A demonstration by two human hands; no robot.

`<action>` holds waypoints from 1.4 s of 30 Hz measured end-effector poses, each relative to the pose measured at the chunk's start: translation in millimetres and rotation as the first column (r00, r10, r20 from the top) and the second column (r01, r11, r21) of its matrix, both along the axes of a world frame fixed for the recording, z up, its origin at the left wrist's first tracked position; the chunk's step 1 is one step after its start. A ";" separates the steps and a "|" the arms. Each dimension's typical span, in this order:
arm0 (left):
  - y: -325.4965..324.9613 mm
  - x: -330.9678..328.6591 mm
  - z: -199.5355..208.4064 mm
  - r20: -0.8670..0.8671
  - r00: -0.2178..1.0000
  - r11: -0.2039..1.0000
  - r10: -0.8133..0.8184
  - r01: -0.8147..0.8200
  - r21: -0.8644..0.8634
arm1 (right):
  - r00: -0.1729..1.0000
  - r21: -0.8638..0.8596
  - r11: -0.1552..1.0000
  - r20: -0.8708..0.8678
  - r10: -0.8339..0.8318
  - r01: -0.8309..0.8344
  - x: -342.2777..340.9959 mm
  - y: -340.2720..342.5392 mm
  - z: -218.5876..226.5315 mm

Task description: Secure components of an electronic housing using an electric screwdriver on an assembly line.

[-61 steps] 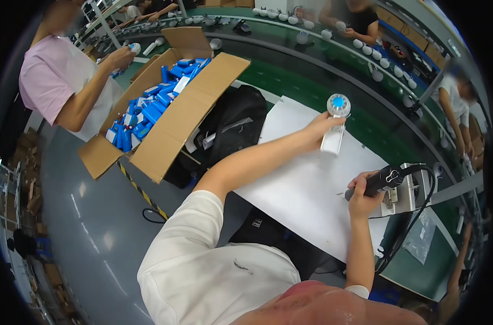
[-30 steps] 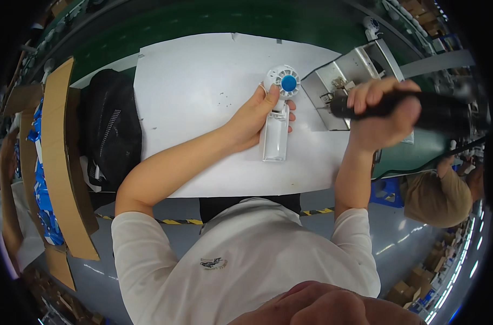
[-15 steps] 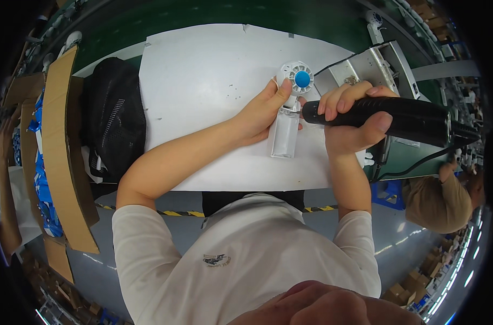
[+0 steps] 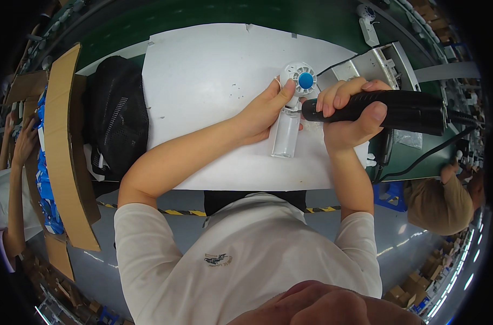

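A small white handheld fan (image 4: 299,76) has a round vented head with a blue centre and a clear, see-through handle (image 4: 285,135). My left hand (image 4: 264,115) grips it at the neck, thumb on top just below the head. My right hand (image 4: 350,108) is wrapped around a thick black electric screwdriver (image 4: 401,112), held sideways with a cable at its back end. The screwdriver's tip points left at the joint between the fan's neck and clear handle; whether it touches a screw cannot be made out.
White sheet (image 4: 203,70) covers the green bench. A black mesh bag (image 4: 115,116) lies left, beside a cardboard box (image 4: 68,151) of blue packets. At right are a metal fixture (image 4: 384,65), a clear plastic bag (image 4: 408,138), and another white fan (image 4: 369,27). Co-workers sit at both sides.
Both hands keep their grips, with only a slight shift of the screwdriver's back end. At far left, a co-worker's hand now reaches to the cardboard box.
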State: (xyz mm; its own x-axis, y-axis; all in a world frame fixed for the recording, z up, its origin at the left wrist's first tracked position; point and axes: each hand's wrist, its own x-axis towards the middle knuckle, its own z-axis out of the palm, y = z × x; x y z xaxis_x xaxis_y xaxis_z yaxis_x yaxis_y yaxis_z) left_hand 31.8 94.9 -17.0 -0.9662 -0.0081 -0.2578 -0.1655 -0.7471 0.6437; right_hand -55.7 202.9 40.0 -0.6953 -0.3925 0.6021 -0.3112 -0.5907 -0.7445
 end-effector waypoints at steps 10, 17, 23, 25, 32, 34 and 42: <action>-0.3 -2.4 -0.5 -0.004 1.000 1.000 -0.008 0.008 0.010 | 0.997 -0.060 0.996 -0.027 0.067 -0.068 -2.2 8.3 4.3; 2.5 -2.0 -4.4 0.001 1.000 0.999 -0.012 0.012 -0.030 | 0.964 -0.380 0.915 -0.163 -0.211 0.136 -41.3 44.4 58.1; 2.9 -3.8 -0.4 -0.015 0.999 0.999 -0.041 0.041 -0.027 | 0.556 -0.055 0.592 -0.280 -0.782 0.804 -93.5 63.5 75.2; 0.6 -5.3 1.1 -0.018 0.999 0.999 -0.044 0.043 -0.030 | 0.592 -0.134 0.626 -0.225 -0.774 0.768 -90.7 70.9 83.4; 3.0 -4.6 0.5 -0.018 0.999 0.999 -0.030 0.030 -0.032 | 0.753 -0.366 0.725 -0.093 -0.652 0.583 -73.8 79.1 83.5; 1.5 -6.9 5.5 -0.019 0.999 0.998 -0.030 0.029 -0.048 | 0.763 -0.380 0.730 -0.088 -0.641 0.569 -66.0 80.6 82.0; -69.5 -56.0 32.5 0.018 0.933 0.876 0.361 -0.332 -0.349 | 0.981 -0.423 0.893 -0.043 -0.187 0.152 -48.5 82.2 57.8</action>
